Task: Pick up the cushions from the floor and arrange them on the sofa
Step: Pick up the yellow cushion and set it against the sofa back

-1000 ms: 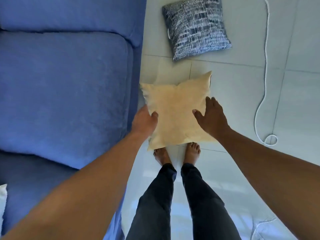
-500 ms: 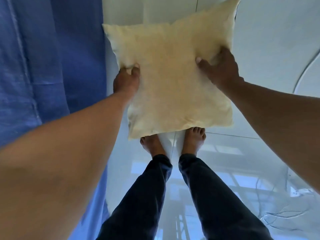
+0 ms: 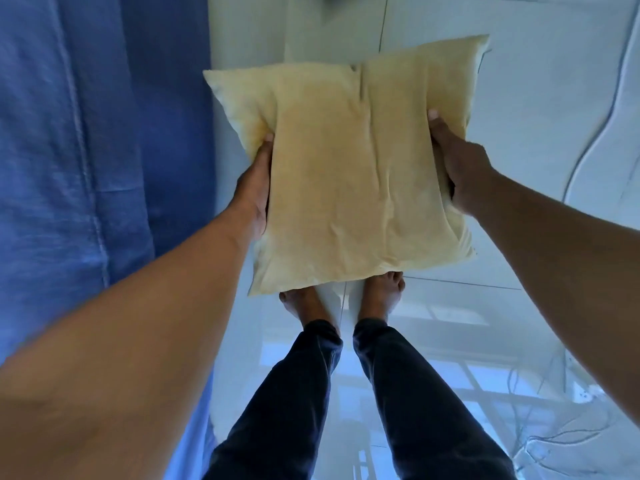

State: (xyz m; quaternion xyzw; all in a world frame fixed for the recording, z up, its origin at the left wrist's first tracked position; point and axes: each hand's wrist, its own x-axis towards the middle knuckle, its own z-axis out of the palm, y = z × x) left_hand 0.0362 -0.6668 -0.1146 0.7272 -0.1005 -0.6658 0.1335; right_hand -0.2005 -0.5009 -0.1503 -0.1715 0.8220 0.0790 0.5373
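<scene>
Left hand (image 3: 254, 192) and right hand (image 3: 457, 168) clamp the yellow cushion (image 3: 353, 174) by its sides; we swing it level onto the blue sofa (image 3: 86, 150) beside us.

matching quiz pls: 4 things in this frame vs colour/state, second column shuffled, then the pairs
Things:
1. cushion
2. sofa
3. trousers
4. floor

Colour or state:
A. blue, at the person's left
B. pale glossy tiles
C. yellow, held at both sides by the left hand and right hand
D. dark, above bare feet

Pairs: 1-C, 2-A, 3-D, 4-B
</scene>
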